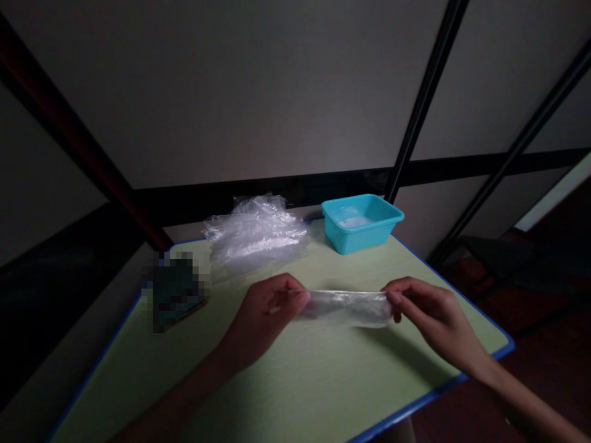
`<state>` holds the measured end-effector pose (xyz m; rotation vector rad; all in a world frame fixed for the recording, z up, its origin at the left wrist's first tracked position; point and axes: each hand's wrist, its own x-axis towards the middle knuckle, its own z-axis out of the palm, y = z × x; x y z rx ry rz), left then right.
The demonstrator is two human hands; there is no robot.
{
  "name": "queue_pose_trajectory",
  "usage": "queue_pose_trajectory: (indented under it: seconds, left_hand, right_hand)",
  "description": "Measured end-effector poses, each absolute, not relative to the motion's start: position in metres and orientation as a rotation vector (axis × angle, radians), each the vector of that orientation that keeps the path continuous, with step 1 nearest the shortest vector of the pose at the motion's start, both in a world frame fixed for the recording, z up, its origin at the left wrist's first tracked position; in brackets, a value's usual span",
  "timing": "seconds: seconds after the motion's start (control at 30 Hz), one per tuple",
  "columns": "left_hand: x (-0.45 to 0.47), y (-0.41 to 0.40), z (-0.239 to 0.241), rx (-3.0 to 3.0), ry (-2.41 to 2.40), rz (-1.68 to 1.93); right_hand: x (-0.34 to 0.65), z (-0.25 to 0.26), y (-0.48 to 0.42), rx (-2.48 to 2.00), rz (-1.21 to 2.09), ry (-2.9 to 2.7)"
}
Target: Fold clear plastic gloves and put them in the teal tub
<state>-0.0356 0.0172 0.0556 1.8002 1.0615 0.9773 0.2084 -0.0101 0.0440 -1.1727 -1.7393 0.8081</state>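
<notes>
My left hand and my right hand each pinch one end of a small clear plastic bag, stretched flat between them just above the pale green table. The bag hangs slightly below my fingertips and looks empty. Behind my left hand lies a crumpled pile of clear plastic bags.
A turquoise plastic tub stands at the table's far right, something pale inside. A dark blurred-out object lies at the left. The table has a blue edge; dark floor drops off to the right, a wall with black rails behind.
</notes>
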Motion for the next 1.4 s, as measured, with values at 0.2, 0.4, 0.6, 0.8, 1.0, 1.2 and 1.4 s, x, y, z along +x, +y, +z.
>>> queue_pose_trajectory:
  seconds: [0.2,0.4,0.6,0.8,1.0,1.2,1.4]
  left_hand:
    - [-0.024,0.043,0.051,1.509,1.125,0.869]
    - [-0.015,0.075,-0.006,1.427,1.162,0.655]
    - [-0.007,0.096,-0.013,1.488,1.139,0.608]
    - [0.017,0.115,-0.012,1.623,1.089,0.587]
    - [0.028,0.117,-0.01,1.821,1.184,0.743]
    - [-0.003,0.075,0.001,2.147,1.225,0.797]
    - [-0.028,0.03,-0.007,2.816,1.244,0.21]
  right_hand:
    - [0.211,0.037,0.003,-1.245,1.095,-1.558]
    - [0.214,-0.011,0.02,-1.282,1.146,-1.55]
    - [0.215,-0.016,0.012,-1.277,1.293,-1.591]
    - [0.211,-0.017,-0.009,-1.199,1.551,-1.547]
    - [0.223,-0.005,-0.011,-1.355,1.204,-1.965]
    - [0.208,0.006,0.013,-1.264,0.411,-2.324]
    - [0.187,-0.02,0.03,-1.158,0.17,-2.687]
